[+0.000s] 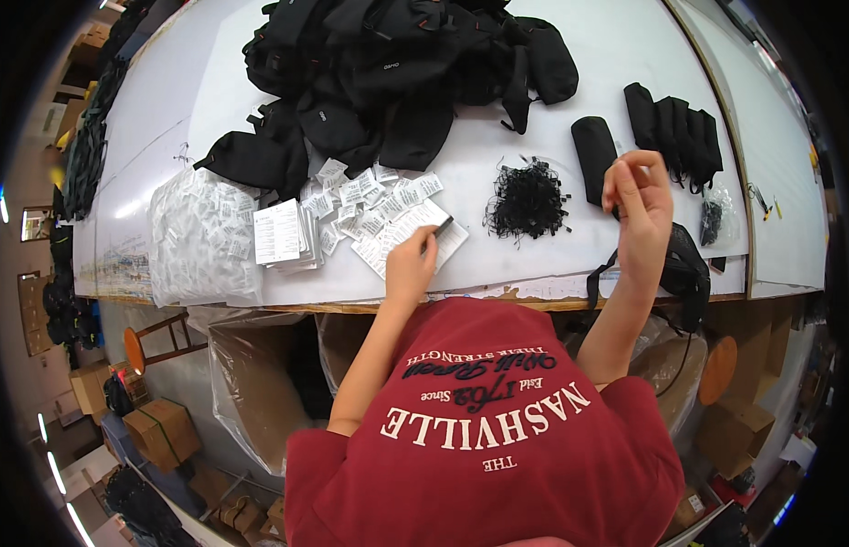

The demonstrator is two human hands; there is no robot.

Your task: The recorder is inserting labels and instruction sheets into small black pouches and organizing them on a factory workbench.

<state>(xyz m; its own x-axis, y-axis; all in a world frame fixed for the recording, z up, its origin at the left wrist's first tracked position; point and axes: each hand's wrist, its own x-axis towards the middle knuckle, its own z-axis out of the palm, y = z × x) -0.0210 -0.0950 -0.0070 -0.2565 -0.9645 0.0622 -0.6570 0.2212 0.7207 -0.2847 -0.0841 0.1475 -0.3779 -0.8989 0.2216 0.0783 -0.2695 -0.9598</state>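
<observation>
Worker in a red tee (534, 469) at a white-topped table (552, 264), both hands bare. L hand (412, 266), near the front edge approx. ctr, has thumb and fingers closed on a slim dark piece (445, 225), held over white printed sheets (455, 241); exact type of piece unclear from here. R hand (640, 187) is raised at R, fingers curled in toward the thumb; can't tell if anything's pinched btwn them. Just beside it, a black cylindrical pouch (591, 155); farther R, a row of similar pouches (672, 132). Black bag w/ strap (689, 278) is at the table edge by the R forearm.

Btwn the hands, a bit farther back: tangled pile of black cords (527, 199). L of the L hand: loose white labels (362, 191), a stack of white cards (279, 232), then a clear plastic bag (201, 251) full of labels. Behind, a big heap of black bags (370, 64). Cardboard boxes (160, 433) on the floor, lower L.
</observation>
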